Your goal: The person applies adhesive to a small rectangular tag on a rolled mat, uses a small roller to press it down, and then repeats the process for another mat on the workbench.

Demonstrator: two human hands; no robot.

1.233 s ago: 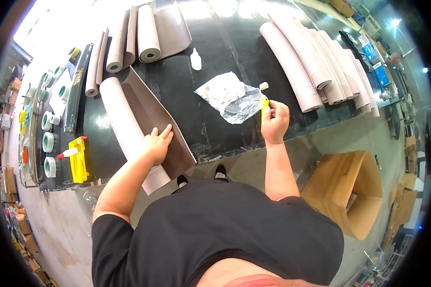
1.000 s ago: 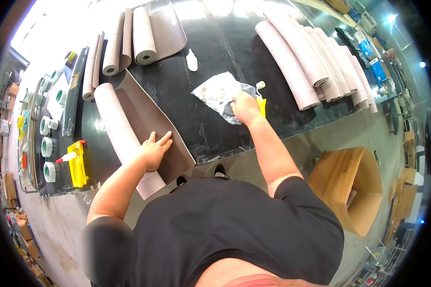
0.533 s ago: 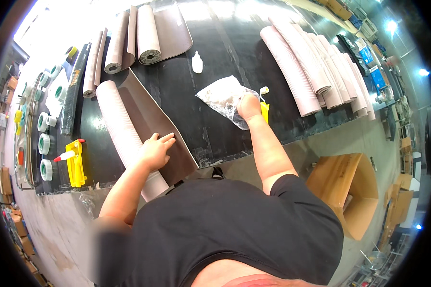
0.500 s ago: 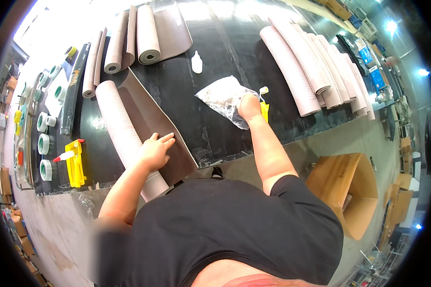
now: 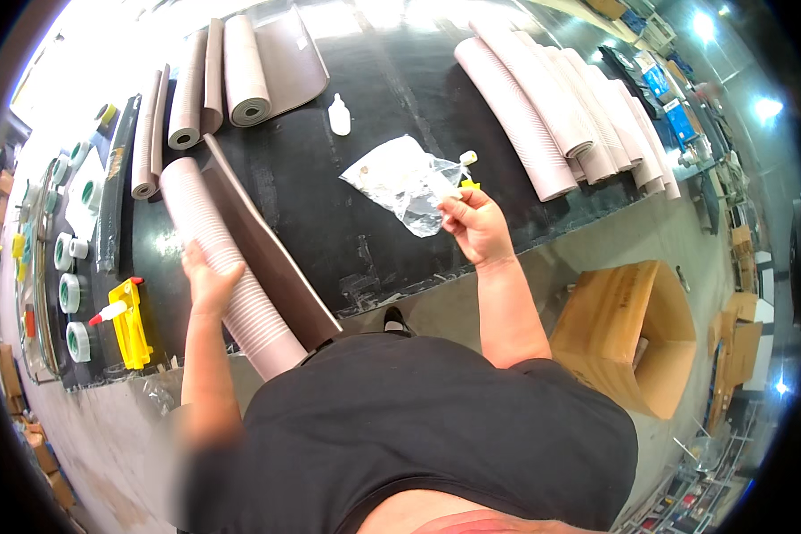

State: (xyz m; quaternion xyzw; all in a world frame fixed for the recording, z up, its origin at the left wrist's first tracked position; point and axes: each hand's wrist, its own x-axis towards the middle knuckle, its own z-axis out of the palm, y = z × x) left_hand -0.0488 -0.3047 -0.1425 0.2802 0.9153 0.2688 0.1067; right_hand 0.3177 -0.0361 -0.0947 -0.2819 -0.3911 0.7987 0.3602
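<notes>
My left hand [image 5: 208,278] lies on the partly unrolled, pale pink ribbed mat roll [image 5: 231,271], thumb spread from the fingers. To the roll's right, the mat's brown underside [image 5: 262,254] shows. My right hand [image 5: 477,227] is closed, thumb and fingers pinching a small whitish piece [image 5: 445,185] whose kind I cannot make out. Right beside these fingertips is a clear plastic bag [image 5: 396,178] with white contents. A yellow tool [image 5: 470,184], largely hidden, lies behind the right hand. Farther back stands a white squeeze bottle [image 5: 339,116].
More mat rolls [image 5: 245,76] lie at the back left, and pale rolls [image 5: 529,133] are stacked at the right of the black table [image 5: 329,222]. Tape rolls [image 5: 77,342] and a yellow tool [image 5: 130,325] line the left. An open cardboard box [image 5: 605,325] stands on the floor.
My left hand has moved left, from the mat's brown underside onto the roll. My right hand has drawn back from the plastic bag and now pinches a small whitish piece.
</notes>
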